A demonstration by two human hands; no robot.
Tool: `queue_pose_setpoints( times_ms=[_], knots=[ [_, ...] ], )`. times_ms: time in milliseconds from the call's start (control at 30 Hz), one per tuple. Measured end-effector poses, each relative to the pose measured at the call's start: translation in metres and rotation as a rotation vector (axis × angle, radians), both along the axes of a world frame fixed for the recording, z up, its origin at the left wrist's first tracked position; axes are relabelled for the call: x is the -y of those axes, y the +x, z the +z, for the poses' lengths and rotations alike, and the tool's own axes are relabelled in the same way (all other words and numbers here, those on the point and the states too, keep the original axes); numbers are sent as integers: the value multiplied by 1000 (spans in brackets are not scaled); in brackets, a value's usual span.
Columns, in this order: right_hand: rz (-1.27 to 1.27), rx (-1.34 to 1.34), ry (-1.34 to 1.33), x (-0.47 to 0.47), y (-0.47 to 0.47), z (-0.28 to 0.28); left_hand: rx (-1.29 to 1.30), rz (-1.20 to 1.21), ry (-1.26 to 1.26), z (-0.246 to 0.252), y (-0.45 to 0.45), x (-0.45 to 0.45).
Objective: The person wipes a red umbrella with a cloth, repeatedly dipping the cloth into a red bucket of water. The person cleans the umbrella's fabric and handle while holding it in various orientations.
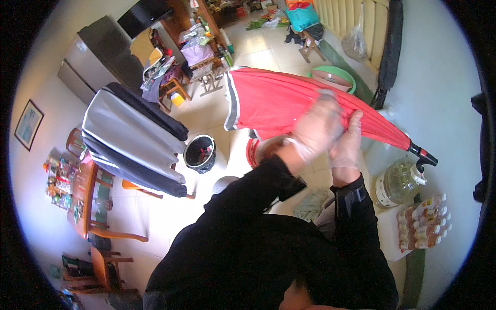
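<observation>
A red umbrella with a black-and-white canopy border lies at a slant before me, its folds loosely gathered. It narrows to the right into a black end piece. Both hands seem to wear thin clear gloves. My left hand, blurred, is on the red fabric near the middle; something greyish shows at its fingertips, too blurred to name. Close beside it, my right hand grips the lower edge of the canopy, thumb up in front, its other fingers mostly hidden.
Grey and black fabric is draped at left, beside a lined waste bin. A red-rimmed basin is partly under the umbrella; a green basin stands beyond. At right are a large water jug and packed bottles. A wooden table stands left.
</observation>
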State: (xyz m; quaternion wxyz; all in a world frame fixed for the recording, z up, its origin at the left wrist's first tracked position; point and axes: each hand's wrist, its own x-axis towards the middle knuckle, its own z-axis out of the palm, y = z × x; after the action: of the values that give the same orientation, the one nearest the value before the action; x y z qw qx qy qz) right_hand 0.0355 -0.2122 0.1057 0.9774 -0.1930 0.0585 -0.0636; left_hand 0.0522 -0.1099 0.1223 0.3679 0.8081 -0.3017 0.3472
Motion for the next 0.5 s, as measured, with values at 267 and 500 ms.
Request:
queue_pose_setpoints(
  times_ms=[267,500],
  knots=[
    [-53,187,6,12,-1,0,-178,288,273,12,-14,-35],
    [-165,101,63,20,-1,10,-436,343,-435,-10,24,-149]
  ],
)
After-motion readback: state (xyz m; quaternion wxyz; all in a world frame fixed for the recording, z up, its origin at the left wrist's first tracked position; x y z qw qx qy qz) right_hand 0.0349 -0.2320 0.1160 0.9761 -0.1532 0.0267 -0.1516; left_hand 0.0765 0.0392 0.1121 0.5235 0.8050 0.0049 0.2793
